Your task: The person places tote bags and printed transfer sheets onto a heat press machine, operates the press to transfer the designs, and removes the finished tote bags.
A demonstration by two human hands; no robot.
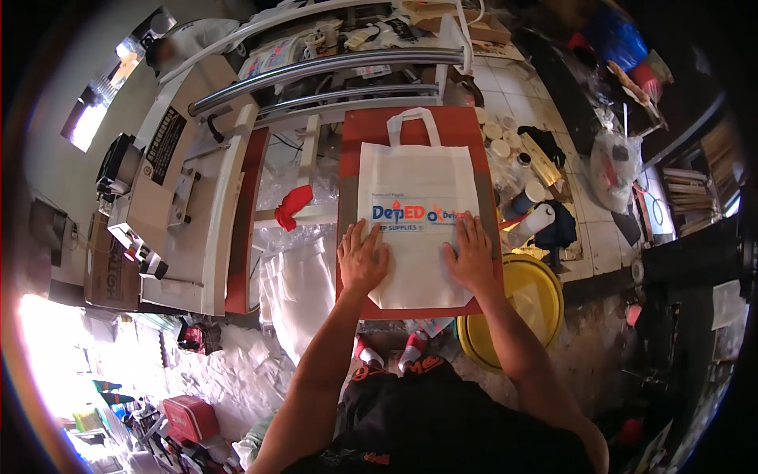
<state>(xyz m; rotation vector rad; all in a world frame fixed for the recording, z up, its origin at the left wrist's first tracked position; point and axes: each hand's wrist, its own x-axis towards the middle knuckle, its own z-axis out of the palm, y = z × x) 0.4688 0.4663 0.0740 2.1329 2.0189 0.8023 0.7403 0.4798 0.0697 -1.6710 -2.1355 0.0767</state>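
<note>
Both hands are lying palm down, neither closing around anything: the left hand [363,257] is resting with fingers slightly parted on the left side of a white bag [418,276], while the right hand [472,254] is resting on its right side, thumb standing apart and fingers reaching the end of the print. The bag is lying flat on a red board [466,118], its handle [426,118] pointing toward the board's far edge and its bottom sitting near the near edge. The step in hand seems to be holding the bag flat and square; the next move is calling for even, light contact, with no wrinkle forming between the hands.

Beyond the far edge, a metal bar [332,69] is spanning the frame and limiting reach that way. Off the left edge, a red cloth [294,207] is hanging on a white crosspiece, and white fabric [296,296] is lying near the near left corner. By the near right corner, a yellow tub [557,332] is crowding the right forearm's side. Bottles [541,217] are standing past the right edge.
</note>
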